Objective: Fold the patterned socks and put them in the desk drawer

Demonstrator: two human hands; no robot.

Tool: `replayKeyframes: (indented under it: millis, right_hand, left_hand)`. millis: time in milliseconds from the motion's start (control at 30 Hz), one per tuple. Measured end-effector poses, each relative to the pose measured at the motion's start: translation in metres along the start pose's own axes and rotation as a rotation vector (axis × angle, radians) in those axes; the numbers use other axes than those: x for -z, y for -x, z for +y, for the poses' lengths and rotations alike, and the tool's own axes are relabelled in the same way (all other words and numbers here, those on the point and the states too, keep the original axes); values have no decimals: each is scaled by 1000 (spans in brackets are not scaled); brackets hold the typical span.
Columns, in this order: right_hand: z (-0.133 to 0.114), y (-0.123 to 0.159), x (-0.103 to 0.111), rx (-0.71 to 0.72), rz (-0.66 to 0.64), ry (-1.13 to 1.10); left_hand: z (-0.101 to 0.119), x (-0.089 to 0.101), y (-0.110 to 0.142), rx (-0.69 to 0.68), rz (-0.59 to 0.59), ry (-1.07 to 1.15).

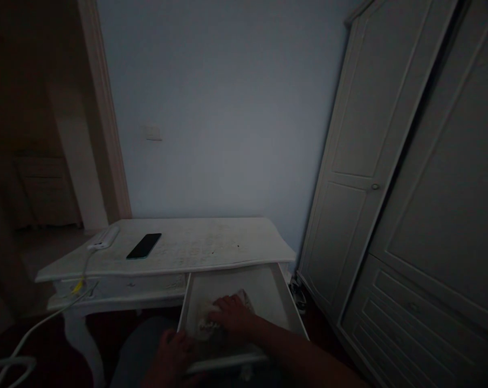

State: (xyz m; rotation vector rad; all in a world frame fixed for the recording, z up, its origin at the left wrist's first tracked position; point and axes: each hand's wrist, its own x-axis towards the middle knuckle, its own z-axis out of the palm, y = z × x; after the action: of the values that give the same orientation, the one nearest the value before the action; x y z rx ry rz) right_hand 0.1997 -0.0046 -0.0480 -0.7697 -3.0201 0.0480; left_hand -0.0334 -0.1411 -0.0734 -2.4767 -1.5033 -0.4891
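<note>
A white drawer [279, 284] is pulled out from the right half of a white table [211, 229]. Inside it, my right hand [232, 313] presses down on a crumpled whitish cloth or tissue [206, 326], fingers bent over it; a bit more of the material shows past the fingertips. Dim light hides whether it is fabric or paper. At the drawer's front left corner, my left hand [174, 350] is curled against the side edge. Its fingers are dark and partly hidden, but they appear to hold the drawer.
On the tabletop lie a dark phone [144, 246] and a white power strip [103, 237]; its cable [37, 328] hangs off the left side. A wardrobe [349, 215] stands to the right, with shoes [298, 295] on the floor between. A wall rises behind the table.
</note>
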Motion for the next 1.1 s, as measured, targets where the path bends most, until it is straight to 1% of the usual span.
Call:
replayKeyframes:
  millis: [100, 200, 267, 333, 400, 467, 567, 667, 767, 867, 933, 1033, 1100]
  right_hand:
    - [17, 27, 7, -98, -10, -19]
    - [37, 50, 16, -239, -4, -57]
    - [49, 59, 23, -340, -2, -78]
    - [56, 61, 29, -417, 13, -99]
    - [57, 56, 32, -458, 38, -113]
    - [54, 44, 33, -483, 61, -114]
    - [46, 21, 31, -520, 105, -109]
    - [35, -6, 27, -542, 135, -101]
    - [21, -32, 23, -519, 152, -92]
    - [2, -53, 18, -448, 154, -87]
    - [-12, -63, 14, -384, 144, -88]
    - [-27, -64, 5, -210, 102, -57]
    - [-28, -53, 1, -46, 57, -13]
  left_hand:
    - [0, -4, 5, 12, 54, 47]
    - [0, -3, 8, -15, 135, 44]
    - [1, 0, 8, -30, 173, 24]
    - [2, 4, 7, -39, 189, 4]
    - [3, 8, 5, -53, 183, 2]
    - [4, 10, 4, -70, 185, 5]
    - [1, 9, 4, -87, 216, -8]
    - [-4, 6, 4, -122, 209, 5]
    - [-6, 4, 3, -154, 195, 12]
    - [-3, 6, 3, -82, 167, 23]
    - [1, 8, 3, -37, 114, 39]
    - [5, 9, 2, -10, 70, 24]
    - [6, 7, 1, -10, 82, 0]
